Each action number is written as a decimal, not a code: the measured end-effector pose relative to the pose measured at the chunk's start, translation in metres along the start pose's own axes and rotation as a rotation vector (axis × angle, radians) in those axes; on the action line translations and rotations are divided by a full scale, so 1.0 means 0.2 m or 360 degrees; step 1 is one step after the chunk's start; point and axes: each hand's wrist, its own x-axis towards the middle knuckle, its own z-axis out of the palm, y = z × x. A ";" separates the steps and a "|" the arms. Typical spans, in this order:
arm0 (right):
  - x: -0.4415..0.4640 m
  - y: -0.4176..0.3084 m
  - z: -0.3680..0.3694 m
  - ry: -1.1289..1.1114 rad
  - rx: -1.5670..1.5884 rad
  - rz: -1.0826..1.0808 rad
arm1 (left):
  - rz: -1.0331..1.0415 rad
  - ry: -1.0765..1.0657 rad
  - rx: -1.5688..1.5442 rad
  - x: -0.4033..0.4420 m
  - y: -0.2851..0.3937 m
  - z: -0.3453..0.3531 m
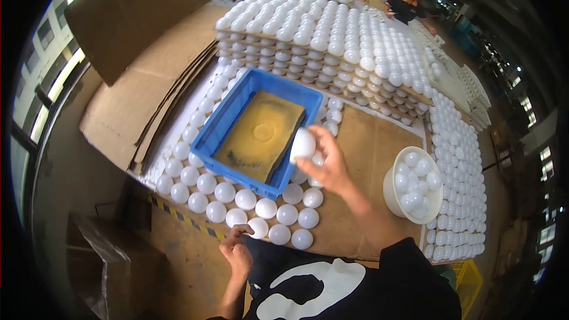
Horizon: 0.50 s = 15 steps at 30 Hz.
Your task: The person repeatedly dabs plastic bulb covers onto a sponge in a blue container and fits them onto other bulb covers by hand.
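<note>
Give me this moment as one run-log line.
right hand: fingers hold white globe near blue bin | left hand: by front globes, contact unclear | blue bin: yellow pad inside | white bucket: bucket globes

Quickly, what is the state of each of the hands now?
Right hand: closed on a white globe.
Left hand: partly curled near the front globes; whether it holds anything cannot be told.

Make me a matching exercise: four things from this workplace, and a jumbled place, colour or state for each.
Things:
1. Rectangular bin
2. Yellowish slab
3. Round tub
4. Person's right hand

Descriptions:
A. Holds several loose globes
B. Grips a single white globe
C. Is blue
D. Lies inside the bin

Right pairs: 1-C, 2-D, 3-A, 4-B.
</note>
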 end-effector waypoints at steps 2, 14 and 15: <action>0.24 -0.01 0.01 -0.0110 -0.0421 0.0045 | -0.0045 0.0004 -0.0067 -0.08 -0.09 -0.07; 0.75 0.50 0.32 -0.1153 -0.1757 0.0095 | -0.0509 -0.0150 -0.0165 -0.28 -0.12 -0.02; 0.74 0.53 0.33 -0.1169 -0.1792 0.0083 | -0.0536 -0.0157 -0.0150 -0.27 -0.12 -0.03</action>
